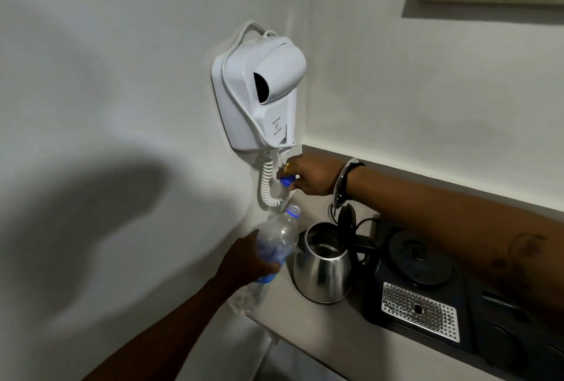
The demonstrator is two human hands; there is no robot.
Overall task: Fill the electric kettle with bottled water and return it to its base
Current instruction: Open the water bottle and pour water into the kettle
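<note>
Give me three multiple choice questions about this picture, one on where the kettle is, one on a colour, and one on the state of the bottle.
1. Where is the kettle standing?
A. on its round base
B. on the counter, left of the black tray
C. in the person's hand

2. What colour is the cap held in the right hand?
A. red
B. white
C. blue

3. What state is the bottle in the left hand in?
A. uncapped, mouth open
B. capped
C. lying flat on the counter

Answers:
1 B: the kettle sits on the counter with its lid up, while the round base on the tray is bare.
2 C: the cap between the fingers is blue.
3 A: only a blue ring remains at the bottle's neck, and the cap is in the other hand.
</note>
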